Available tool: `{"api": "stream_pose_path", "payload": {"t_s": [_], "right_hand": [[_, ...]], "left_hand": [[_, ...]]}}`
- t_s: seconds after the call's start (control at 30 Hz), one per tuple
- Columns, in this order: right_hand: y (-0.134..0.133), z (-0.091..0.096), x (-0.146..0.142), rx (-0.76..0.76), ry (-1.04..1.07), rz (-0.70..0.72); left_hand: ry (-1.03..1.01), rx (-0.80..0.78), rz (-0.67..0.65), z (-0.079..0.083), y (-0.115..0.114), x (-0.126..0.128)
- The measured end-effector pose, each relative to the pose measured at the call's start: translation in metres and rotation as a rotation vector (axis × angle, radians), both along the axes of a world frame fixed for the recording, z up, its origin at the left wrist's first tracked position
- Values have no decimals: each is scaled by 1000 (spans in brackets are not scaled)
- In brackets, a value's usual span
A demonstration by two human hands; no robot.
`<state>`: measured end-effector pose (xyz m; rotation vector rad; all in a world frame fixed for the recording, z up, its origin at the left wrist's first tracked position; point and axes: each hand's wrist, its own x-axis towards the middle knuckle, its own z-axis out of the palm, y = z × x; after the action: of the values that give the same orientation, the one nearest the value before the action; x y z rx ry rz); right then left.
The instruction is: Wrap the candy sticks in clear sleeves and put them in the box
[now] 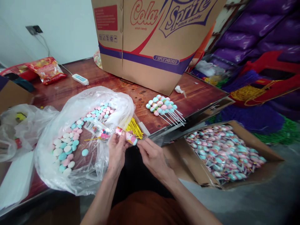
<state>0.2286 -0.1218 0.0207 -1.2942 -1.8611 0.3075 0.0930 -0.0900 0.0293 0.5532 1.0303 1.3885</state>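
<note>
Head, left hand (117, 150), right hand (153, 157), one candy (128, 137)

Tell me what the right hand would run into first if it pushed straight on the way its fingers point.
The right hand points up-left at the wrapped candy it pinches with the left hand; that comes first, with the gold twist ties likely just beyond.

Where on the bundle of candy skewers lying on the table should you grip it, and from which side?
I would grip the candy skewers by their bare sticks, coming from the near right edge of the table. The sticks fan out that way, free of the candy, while the heads bunch at the far left end.
</note>
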Motion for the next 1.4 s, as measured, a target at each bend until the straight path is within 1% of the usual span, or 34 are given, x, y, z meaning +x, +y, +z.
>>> {"api": "stream_pose_path", "payload": {"t_s": [0.07,0.13,0.2,0.27,0.33,0.37,0.43,0.53,0.63,0.83,0.97,1.03,1.07,1.1,1.13,1.17,1.2,1.27,1.3,1.33,1.4], "right_hand": [[2,-1,-5,16,17,-13],[2,0,-4,-28,61,-3],[-1,2,2,-136,120,20],[-5,4,9,-297,169,44],[-9,6,10,-436,218,64],[-9,7,8,-475,248,66],[-9,7,0,-490,320,60],[-7,6,-16,-483,410,44],[-6,4,-26,-526,495,43],[-7,1,-36,-656,714,163],[-6,3,-47,-660,757,139],[-4,7,-50,-736,782,194],[-3,10,-49,-773,757,256],[-1,14,-47,-784,680,320],[2,17,-43,-750,553,356],[6,20,-39,-679,388,351],[12,21,-34,-584,205,292],[26,20,-25,-404,-147,92],[34,17,-22,-345,-288,5],[41,12,-20,-315,-396,-48],[55,2,-18,-299,-515,-63]], "left_hand": [[-17,2,-30,0,-1,1],[-49,4,-38,-1,0,-1],[-78,5,-17,-1,2,-6],[-85,6,-1,-1,3,-10],[-73,5,-38,-2,2,-10],[-66,6,-69,-3,0,-8],[-56,15,-104,-5,-3,-4],[-42,36,-80,-7,-8,0],[-33,43,-79,-7,-11,-3],[-23,25,-43,-6,-20,-15],[-55,44,-124,1,-31,-21],[-105,57,-178,6,-35,-25],[-127,60,-198,8,-36,-28],[-143,65,-202,10,-37,-31],[-154,74,-186,12,-36,-34],[-162,91,-145,13,-35,-37],[-166,109,-91,13,-34,-40],[-155,118,2,13,-30,-43],[-140,107,28,13,-29,-44],[-122,86,37,12,-27,-44],[-97,47,28,11,-26,-42]]}}
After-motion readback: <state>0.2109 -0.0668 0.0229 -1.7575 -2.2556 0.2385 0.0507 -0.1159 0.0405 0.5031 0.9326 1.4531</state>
